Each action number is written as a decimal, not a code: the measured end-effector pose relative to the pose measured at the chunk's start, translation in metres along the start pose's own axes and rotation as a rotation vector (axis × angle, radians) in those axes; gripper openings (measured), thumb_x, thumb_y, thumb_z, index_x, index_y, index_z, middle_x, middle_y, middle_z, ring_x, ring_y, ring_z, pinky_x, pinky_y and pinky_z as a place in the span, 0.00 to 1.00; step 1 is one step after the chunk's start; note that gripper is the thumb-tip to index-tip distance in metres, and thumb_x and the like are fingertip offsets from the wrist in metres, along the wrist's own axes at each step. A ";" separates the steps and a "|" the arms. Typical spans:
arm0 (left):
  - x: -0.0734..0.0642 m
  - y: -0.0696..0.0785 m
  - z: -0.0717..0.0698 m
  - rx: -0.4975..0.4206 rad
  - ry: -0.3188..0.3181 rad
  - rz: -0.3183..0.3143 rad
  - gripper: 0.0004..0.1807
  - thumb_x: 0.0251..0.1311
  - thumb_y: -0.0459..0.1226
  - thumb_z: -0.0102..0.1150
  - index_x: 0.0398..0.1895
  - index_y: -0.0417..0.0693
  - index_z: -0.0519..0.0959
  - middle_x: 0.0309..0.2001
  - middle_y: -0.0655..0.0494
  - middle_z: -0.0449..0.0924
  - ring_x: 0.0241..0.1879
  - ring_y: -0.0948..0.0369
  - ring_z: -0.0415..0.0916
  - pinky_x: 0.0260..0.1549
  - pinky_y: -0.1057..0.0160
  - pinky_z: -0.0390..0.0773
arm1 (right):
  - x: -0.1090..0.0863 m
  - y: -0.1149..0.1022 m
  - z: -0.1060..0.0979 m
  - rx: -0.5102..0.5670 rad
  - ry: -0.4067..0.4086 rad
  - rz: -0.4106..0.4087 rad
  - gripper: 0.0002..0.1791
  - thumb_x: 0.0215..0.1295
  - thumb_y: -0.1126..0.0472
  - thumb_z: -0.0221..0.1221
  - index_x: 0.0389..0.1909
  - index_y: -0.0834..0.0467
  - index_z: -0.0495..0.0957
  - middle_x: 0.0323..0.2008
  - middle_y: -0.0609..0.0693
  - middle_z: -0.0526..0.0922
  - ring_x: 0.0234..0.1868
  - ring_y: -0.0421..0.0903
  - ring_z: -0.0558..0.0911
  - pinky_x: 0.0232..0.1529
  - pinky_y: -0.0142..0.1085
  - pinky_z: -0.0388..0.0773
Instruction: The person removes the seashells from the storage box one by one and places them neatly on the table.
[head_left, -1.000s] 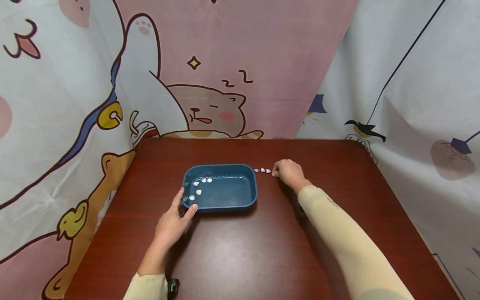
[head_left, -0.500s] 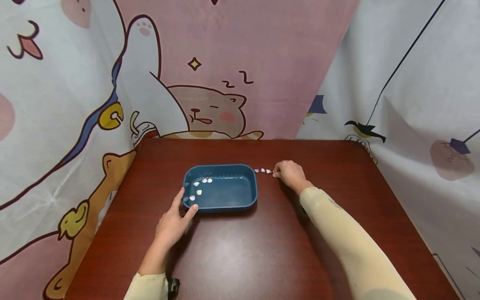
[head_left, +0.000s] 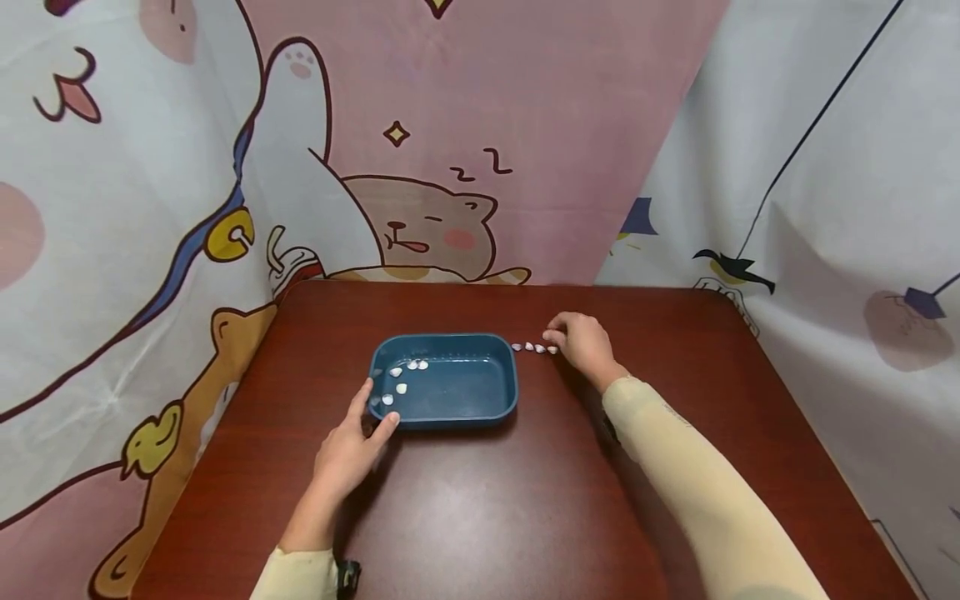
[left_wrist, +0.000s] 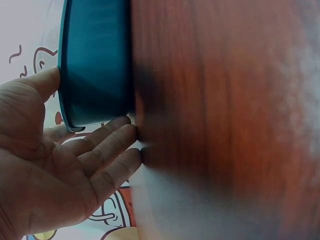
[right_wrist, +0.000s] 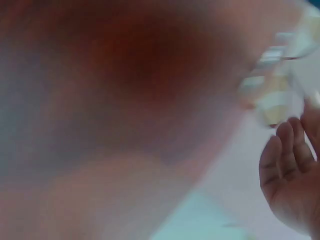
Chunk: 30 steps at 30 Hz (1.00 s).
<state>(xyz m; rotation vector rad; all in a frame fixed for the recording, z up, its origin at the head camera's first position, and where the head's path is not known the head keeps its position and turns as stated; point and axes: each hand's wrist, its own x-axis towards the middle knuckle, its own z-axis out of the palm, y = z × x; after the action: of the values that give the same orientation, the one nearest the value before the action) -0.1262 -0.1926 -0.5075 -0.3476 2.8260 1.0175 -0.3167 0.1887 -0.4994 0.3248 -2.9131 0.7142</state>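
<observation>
R hand [head_left: 587, 343], fingers loosely bent, prob. empty (wrist view blurry), is nearer the small whitish shell-like pieces [head_left: 540, 349], rowed L toward rectangular teal plastic tray [head_left: 457, 422]; L hand [head_left: 348, 454], fingers extended, touches its L end.

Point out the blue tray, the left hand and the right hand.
Blue tray [head_left: 465, 392]: head view, bare floor.
Left hand [head_left: 348, 454]: head view, back of hand.
Right hand [head_left: 587, 343]: head view, back of hand.
</observation>
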 end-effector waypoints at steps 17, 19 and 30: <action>0.001 0.001 0.002 -0.010 -0.006 0.022 0.50 0.73 0.67 0.53 0.89 0.65 0.45 0.77 0.35 0.70 0.59 0.32 0.82 0.52 0.30 0.78 | -0.016 -0.221 0.095 -0.346 -0.407 -0.715 0.16 0.79 0.60 0.60 0.55 0.39 0.90 0.52 0.36 0.91 0.54 0.39 0.85 0.60 0.35 0.81; 0.001 0.001 0.003 -0.013 -0.011 0.021 0.50 0.73 0.68 0.52 0.89 0.66 0.45 0.77 0.36 0.70 0.59 0.33 0.82 0.51 0.31 0.78 | -0.014 -0.225 0.103 -0.427 -0.387 -0.755 0.15 0.81 0.58 0.57 0.51 0.38 0.91 0.48 0.34 0.91 0.50 0.39 0.83 0.57 0.34 0.81; -0.003 -0.002 -0.001 0.006 -0.019 0.007 0.49 0.73 0.68 0.52 0.89 0.66 0.45 0.72 0.36 0.77 0.55 0.37 0.83 0.47 0.34 0.79 | -0.022 -0.234 0.113 -0.536 -0.401 -0.801 0.16 0.84 0.58 0.53 0.46 0.44 0.91 0.45 0.41 0.90 0.48 0.41 0.83 0.50 0.36 0.84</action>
<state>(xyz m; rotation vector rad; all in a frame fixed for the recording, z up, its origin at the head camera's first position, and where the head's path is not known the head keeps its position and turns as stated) -0.1233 -0.1944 -0.5073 -0.3264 2.8147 1.0074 -0.2480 -0.0631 -0.4991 1.5548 -2.7451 -0.2735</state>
